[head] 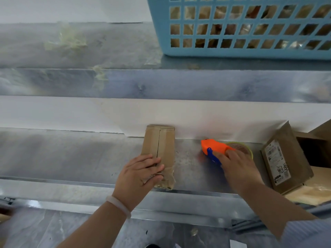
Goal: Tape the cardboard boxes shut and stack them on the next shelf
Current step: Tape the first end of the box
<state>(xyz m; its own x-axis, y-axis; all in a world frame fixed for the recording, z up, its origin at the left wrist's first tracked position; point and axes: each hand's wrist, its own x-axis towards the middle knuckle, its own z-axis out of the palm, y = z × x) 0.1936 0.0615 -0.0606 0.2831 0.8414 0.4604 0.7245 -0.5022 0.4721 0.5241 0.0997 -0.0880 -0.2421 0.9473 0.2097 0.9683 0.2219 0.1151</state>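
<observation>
A small brown cardboard box (164,145) lies on the grey metal shelf (71,154), its top flaps meeting in a centre seam, with clear tape wrinkled at its near end. My left hand (141,173) presses flat on the box's near end. To the right, an orange and blue tape dispenser (214,148) with a roll of tape rests on the shelf. My right hand (236,166) grips its handle. The dispenser is apart from the box.
A larger cardboard box (284,158) with a white label leans at the right, against an open carton (317,145). A blue plastic basket (250,27) full of bagged items stands on the upper shelf (125,51). The white wall (89,113) backs the shelf.
</observation>
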